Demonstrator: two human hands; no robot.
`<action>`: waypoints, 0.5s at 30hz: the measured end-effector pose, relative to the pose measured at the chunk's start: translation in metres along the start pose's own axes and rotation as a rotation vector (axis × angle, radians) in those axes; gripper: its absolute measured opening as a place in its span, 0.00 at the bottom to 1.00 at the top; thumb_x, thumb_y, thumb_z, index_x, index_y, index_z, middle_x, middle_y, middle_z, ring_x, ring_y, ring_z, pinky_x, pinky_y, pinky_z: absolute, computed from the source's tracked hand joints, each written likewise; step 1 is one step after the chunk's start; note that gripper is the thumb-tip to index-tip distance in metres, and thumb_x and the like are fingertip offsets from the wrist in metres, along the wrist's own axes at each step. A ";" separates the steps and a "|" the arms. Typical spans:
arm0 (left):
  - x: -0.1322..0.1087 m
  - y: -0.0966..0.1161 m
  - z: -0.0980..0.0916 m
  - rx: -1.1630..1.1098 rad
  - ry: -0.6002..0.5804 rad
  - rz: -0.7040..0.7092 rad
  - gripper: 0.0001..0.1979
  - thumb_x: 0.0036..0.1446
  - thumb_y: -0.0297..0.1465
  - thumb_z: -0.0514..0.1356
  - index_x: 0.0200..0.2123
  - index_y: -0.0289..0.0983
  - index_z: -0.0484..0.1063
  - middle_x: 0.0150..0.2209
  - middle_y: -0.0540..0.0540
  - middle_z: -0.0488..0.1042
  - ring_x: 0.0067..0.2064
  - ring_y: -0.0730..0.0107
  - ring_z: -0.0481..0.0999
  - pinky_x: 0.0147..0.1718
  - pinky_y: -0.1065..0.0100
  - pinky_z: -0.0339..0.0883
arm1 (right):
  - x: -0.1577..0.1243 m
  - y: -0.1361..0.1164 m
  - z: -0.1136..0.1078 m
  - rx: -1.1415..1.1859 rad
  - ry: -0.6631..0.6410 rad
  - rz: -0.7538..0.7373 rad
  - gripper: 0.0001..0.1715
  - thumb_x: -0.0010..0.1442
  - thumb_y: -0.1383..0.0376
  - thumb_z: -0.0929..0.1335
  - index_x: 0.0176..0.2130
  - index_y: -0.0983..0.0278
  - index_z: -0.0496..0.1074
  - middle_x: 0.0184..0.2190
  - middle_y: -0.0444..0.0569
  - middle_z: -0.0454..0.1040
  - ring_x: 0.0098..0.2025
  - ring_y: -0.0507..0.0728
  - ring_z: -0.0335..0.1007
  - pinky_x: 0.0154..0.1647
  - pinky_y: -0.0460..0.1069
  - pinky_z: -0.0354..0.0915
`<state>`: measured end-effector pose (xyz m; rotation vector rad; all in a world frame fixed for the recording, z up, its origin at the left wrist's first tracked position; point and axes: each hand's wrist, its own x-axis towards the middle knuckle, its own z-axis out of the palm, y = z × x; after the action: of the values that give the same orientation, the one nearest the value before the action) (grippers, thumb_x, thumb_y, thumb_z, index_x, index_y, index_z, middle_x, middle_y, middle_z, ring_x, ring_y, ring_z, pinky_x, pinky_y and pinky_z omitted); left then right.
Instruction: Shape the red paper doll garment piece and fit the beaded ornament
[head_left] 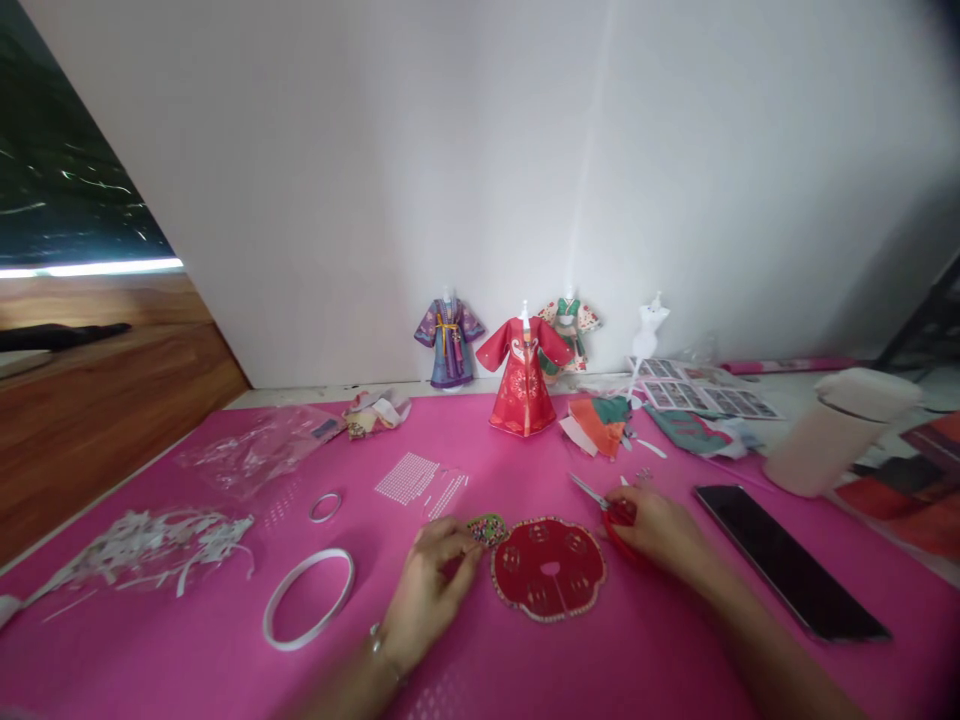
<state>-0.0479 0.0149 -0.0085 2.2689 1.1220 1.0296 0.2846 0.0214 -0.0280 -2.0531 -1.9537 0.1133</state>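
Note:
My right hand (652,525) is closed around the red handles of a pair of scissors (591,491), whose blades point up and left, slightly parted. My left hand (435,585) pinches the lower left edge of a small green-rimmed piece with a multicoloured speckled middle (487,529). Between my hands a red scalloped doll collar (525,570) lies flat on the pink table cover (420,680). It has gold motifs, a beaded-looking border and a central opening with a slit toward me. Above the left hand is a sheet of small white beads or stickers (407,479).
Doll robes in purple (450,345), red (521,385) and green (574,325) stand by the wall beside a bare white mannequin (649,330). Tape rolls (274,610) and white scraps (150,545) lie left. A phone (787,560) and pale tumbler (832,430) occupy the right.

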 end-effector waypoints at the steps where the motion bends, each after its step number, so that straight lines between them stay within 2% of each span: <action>1: 0.000 0.000 0.000 0.000 0.004 -0.001 0.13 0.66 0.32 0.54 0.30 0.38 0.75 0.31 0.46 0.75 0.35 0.64 0.74 0.37 0.63 0.69 | 0.000 0.001 0.001 0.009 -0.003 -0.002 0.17 0.54 0.59 0.70 0.44 0.59 0.78 0.40 0.51 0.79 0.39 0.60 0.76 0.37 0.50 0.64; 9: 0.001 -0.002 -0.001 0.005 0.007 -0.002 0.12 0.65 0.31 0.54 0.31 0.38 0.75 0.32 0.45 0.76 0.36 0.64 0.75 0.37 0.63 0.68 | 0.001 0.012 0.006 0.083 0.010 -0.030 0.20 0.50 0.64 0.70 0.45 0.59 0.76 0.43 0.51 0.79 0.45 0.61 0.75 0.43 0.51 0.66; 15: 0.002 0.005 -0.005 0.100 -0.038 0.135 0.11 0.64 0.29 0.53 0.29 0.38 0.72 0.28 0.47 0.75 0.33 0.65 0.72 0.42 0.58 0.65 | 0.004 0.012 0.007 0.110 0.017 0.004 0.16 0.50 0.63 0.69 0.42 0.60 0.76 0.39 0.51 0.78 0.41 0.61 0.75 0.39 0.51 0.65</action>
<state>-0.0483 0.0139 -0.0008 2.4612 1.0383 0.9959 0.2950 0.0264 -0.0373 -1.9817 -1.8893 0.1990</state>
